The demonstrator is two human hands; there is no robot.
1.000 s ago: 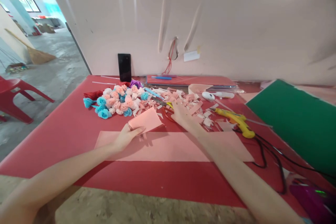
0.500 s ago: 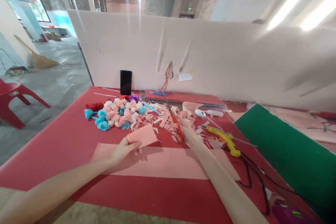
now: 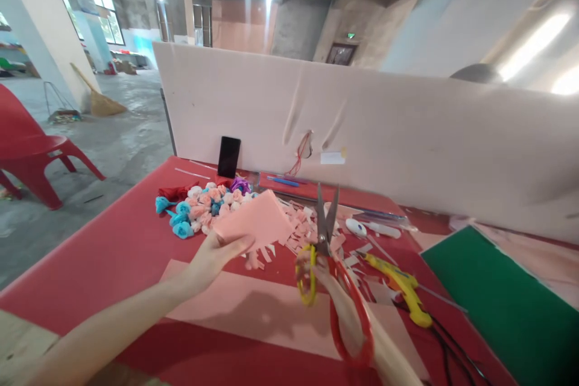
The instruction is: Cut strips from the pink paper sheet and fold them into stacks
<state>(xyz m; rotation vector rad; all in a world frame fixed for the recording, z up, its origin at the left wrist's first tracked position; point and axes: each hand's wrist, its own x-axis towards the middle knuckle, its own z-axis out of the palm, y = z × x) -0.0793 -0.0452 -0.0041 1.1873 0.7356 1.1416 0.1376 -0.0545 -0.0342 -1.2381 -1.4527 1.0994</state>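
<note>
My left hand [image 3: 217, 256] pinches a folded piece of pink crepe paper [image 3: 256, 220] by its lower left corner, raised above the table. In my right hand [image 3: 316, 268] is a pair of scissors [image 3: 323, 238] with one yellow and one red handle loop; the blades point up and are spread, apart from the paper. Beneath both hands a long pink paper strip [image 3: 271, 313] lies flat on the red table cover. Behind the held piece is a heap of pink paper scraps [image 3: 303, 226]. Paper roses [image 3: 203, 205] in pink, white and blue are bunched to the left of the scraps.
A yellow glue gun [image 3: 402, 286] with a dark cord lies to the right, near a green board [image 3: 502, 295]. A phone [image 3: 228, 157] leans on the white partition [image 3: 384, 126] at the back. A red chair [image 3: 36, 145] stands on the floor at left.
The scissors have come up and nearer, turned upright with blades spread. My left hand has lifted the pink paper higher. The whole view has shifted slightly.
</note>
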